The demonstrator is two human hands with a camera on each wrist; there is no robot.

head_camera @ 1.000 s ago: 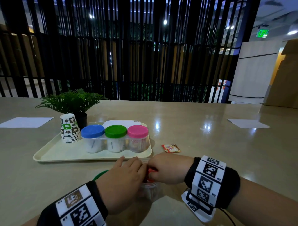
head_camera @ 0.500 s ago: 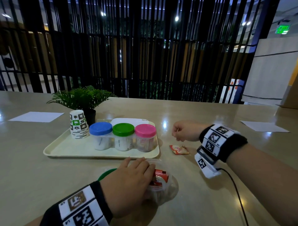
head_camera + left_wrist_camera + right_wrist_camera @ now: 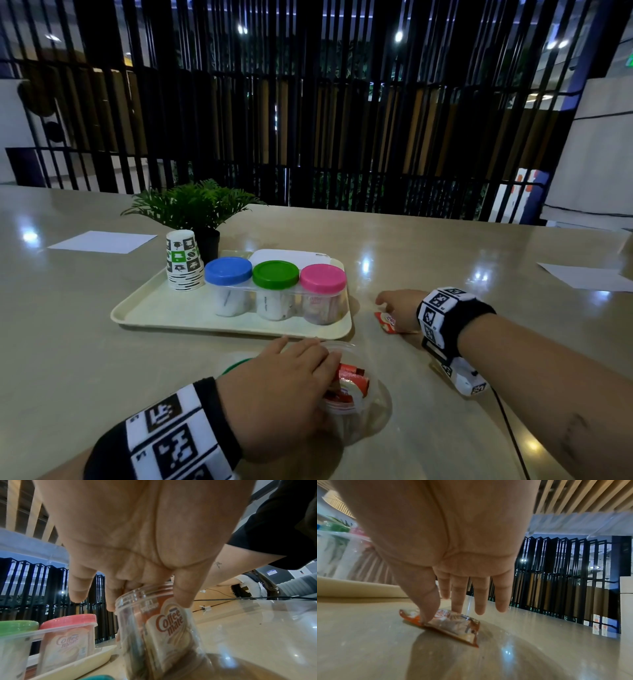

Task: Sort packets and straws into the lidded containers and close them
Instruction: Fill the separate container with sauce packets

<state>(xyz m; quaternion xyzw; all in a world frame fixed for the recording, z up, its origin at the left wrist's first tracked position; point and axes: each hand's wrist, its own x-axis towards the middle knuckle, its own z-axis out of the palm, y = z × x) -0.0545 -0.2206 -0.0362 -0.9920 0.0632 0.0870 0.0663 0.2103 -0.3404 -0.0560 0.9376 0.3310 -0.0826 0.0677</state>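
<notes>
My left hand [image 3: 301, 363] grips the rim of an open clear container [image 3: 359, 407] near the table's front edge, thumb on one side and fingers on the other [image 3: 147, 596]. Red creamer packets [image 3: 349, 377] stand inside this container [image 3: 163, 635]. Its green lid [image 3: 236, 365] lies just left of it, mostly hidden by my hand. My right hand [image 3: 394, 305] is down on a loose red packet [image 3: 386, 322] to the right of the tray. The thumb and index tip [image 3: 442, 613] touch that packet [image 3: 453, 626], which lies flat on the table; the other fingers are straight.
A cream tray [image 3: 164, 315] holds three closed containers with blue [image 3: 227, 270], green [image 3: 275, 274] and pink [image 3: 323, 278] lids, plus a stack of paper cups [image 3: 181, 260]. A potted plant [image 3: 195, 205] stands behind. White sheets [image 3: 102, 241] [image 3: 589, 277] lie far left and right.
My right hand left the open container, swung out to the right, then came down onto the loose packet. My left hand stayed on the container.
</notes>
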